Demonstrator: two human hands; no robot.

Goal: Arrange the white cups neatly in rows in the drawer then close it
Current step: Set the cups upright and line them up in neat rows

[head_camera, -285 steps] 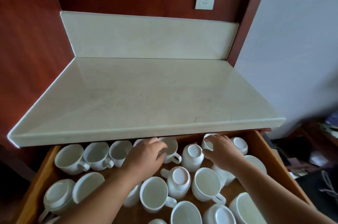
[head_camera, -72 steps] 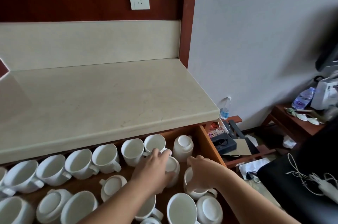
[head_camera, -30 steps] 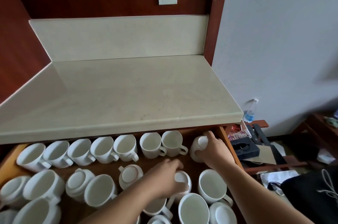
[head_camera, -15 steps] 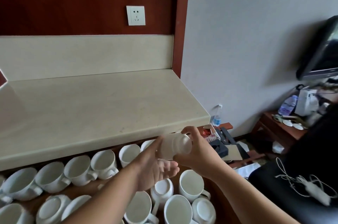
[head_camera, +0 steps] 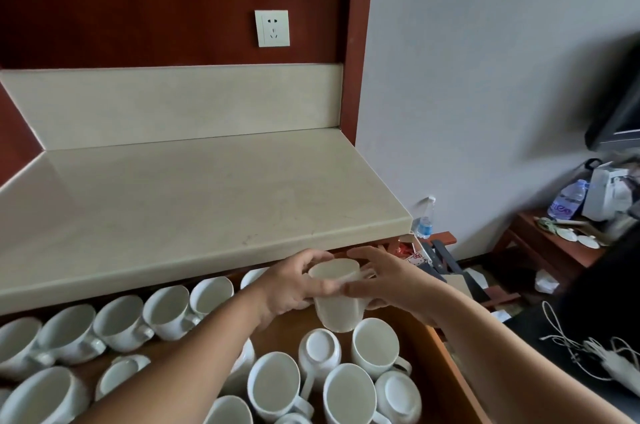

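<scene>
Both hands hold one white cup [head_camera: 337, 299] in the air above the back right corner of the open wooden drawer [head_camera: 446, 385]. My left hand [head_camera: 294, 281] grips its left side, my right hand [head_camera: 388, 280] grips its right side. The cup's mouth faces up and away from me. Along the drawer's back a row of white cups [head_camera: 166, 311] lies side by side with mouths toward me. Nearer me, several loose cups [head_camera: 374, 347] lie mixed, some upright, some upside down [head_camera: 318, 352].
A cream stone counter [head_camera: 194, 202] overhangs the drawer's back. To the right of the drawer, clutter covers the floor: a water bottle [head_camera: 425, 222], boxes [head_camera: 415, 259], a white cable [head_camera: 581, 351]. A small wooden side table [head_camera: 550, 243] stands at far right.
The cup between my hands has been turned from lying sideways to mouth up and now sits slightly lower. My left hand has closed round its side.
</scene>
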